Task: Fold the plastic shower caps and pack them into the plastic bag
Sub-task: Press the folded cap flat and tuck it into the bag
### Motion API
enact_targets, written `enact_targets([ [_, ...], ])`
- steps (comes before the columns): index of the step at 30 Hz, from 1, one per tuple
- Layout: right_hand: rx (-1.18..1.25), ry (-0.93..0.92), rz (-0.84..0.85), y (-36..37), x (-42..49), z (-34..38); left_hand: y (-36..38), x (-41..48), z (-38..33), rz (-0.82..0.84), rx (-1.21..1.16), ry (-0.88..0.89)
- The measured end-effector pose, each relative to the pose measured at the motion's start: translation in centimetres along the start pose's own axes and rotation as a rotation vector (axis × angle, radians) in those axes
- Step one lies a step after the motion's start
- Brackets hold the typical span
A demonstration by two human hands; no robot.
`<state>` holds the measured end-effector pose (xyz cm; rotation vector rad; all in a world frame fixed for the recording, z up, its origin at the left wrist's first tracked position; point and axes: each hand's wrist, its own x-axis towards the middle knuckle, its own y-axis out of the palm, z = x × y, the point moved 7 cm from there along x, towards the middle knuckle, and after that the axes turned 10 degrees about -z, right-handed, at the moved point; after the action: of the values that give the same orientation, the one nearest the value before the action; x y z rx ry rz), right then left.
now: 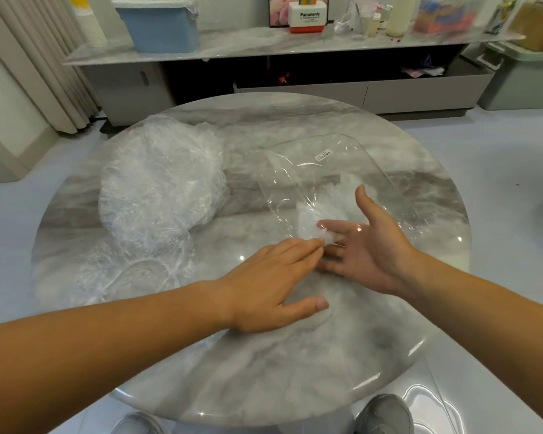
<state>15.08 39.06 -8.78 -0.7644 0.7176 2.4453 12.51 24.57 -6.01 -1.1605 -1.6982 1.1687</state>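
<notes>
Your left hand (264, 283) lies flat on the worktop (295, 355), fingers straight, tips touching the folded white cap (336, 202) at the mouth of the clear plastic bag (326, 164). Your right hand (370, 245) is open too, palm turned up & left, w/ fingers at the bag's mouth, some seemingly under the film. The bag lies flat, centre-right, w/ the folded cap mostly inside. A loose pile of unfolded shower caps (160, 189) sits to the left of the bag, apart from both hands.
</notes>
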Motion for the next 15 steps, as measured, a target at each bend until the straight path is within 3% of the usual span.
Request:
enact_targets([
  [9,0.269,-0.103,-0.145,0.9,0.2,0.8,-0.1,-0.4,0.8,0.013,-0.009,-0.033],
  [15,0.037,-0.144,-0.338,-0.5,-1.2,0.1,-0.2,-0.7,1.3,0.033,0.001,-0.054],
])
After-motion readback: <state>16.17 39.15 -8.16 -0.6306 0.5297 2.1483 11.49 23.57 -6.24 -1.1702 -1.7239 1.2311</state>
